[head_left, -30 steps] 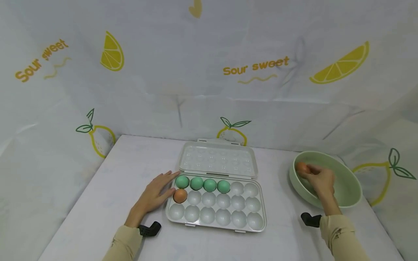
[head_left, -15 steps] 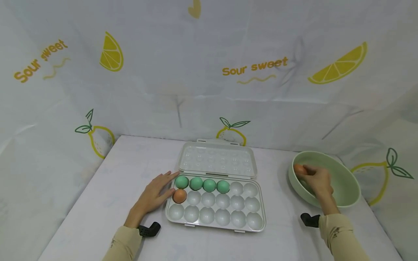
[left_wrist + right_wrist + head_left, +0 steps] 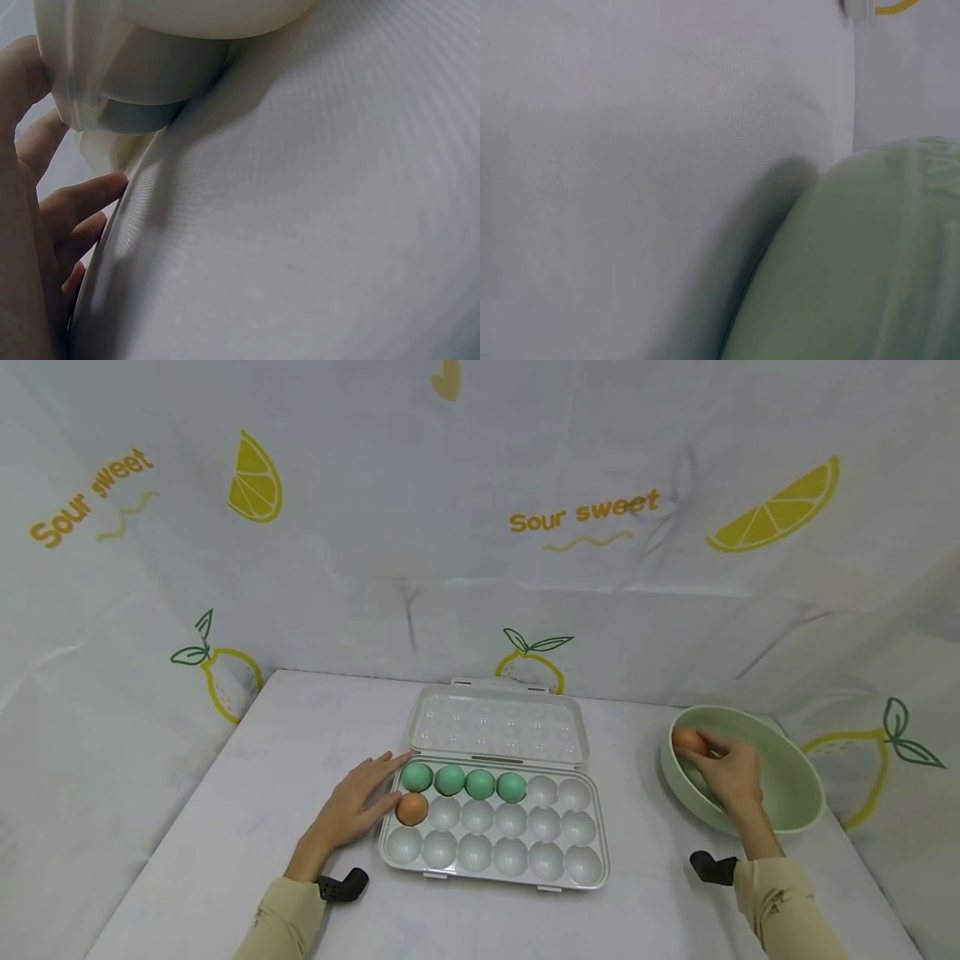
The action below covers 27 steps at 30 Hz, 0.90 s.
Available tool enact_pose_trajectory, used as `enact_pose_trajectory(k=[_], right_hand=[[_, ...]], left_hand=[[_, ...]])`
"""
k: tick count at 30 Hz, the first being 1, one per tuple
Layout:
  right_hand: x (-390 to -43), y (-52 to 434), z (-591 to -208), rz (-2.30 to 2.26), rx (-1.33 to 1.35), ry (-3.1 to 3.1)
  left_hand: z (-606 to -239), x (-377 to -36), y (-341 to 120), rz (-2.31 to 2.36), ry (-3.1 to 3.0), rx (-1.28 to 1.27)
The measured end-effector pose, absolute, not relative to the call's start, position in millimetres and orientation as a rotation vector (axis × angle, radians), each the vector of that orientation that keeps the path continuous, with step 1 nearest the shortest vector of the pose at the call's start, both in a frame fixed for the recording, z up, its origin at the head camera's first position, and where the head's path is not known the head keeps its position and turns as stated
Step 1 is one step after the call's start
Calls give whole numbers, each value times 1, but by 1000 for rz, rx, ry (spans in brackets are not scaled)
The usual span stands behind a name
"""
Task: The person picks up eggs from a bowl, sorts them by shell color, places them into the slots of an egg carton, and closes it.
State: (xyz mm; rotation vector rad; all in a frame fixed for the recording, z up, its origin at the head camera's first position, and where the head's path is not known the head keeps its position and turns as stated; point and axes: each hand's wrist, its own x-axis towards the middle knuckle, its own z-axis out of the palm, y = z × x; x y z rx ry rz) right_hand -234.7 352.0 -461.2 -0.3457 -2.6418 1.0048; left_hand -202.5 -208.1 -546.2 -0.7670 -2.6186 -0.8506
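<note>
The right hand (image 3: 731,774) reached into the pale green round bowl (image 3: 795,793) at the right of the white table (image 3: 225,827), its fingers curled round a brown egg (image 3: 687,741) held just at the bowl's near-left rim; the right wrist view showed only the bowl's green outer wall (image 3: 855,270) and bare tabletop, so the grip itself could be read from the head view alone. The left hand (image 3: 352,810) lay flat with straight fingers on the table, its fingertips touching the left end of the open white plastic egg tray (image 3: 495,868), holding nothing; the left wrist view showed those fingers (image 3: 82,199) lying against the tray's edge (image 3: 112,90). The tray's clear lid (image 3: 498,727) lay folded back behind it. Four green eggs (image 3: 463,782) sat in the far row's first four cups, and one other brown egg (image 3: 412,808) sat in the leftmost cup of the middle row, with the remaining cups unfilled. The risk from here seemed to lie in the held egg: it sat close to the hard rim, and a knock against that edge or a loosened pinch could have cracked or dropped it. The light tray might also have slid if the steadying hand had eased off.
</note>
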Motion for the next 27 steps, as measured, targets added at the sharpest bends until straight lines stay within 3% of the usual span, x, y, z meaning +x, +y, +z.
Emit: enact_pose_trajectory(k=[15,27], right_hand=[[-227,337,-446,1569,-565,-2157],[-212,265,-430,1696,-186,-1968]], left_hand=[[-543,-203,-209,-869,-2641,-764],[-544,-201,-208,-885,-2654,-751]])
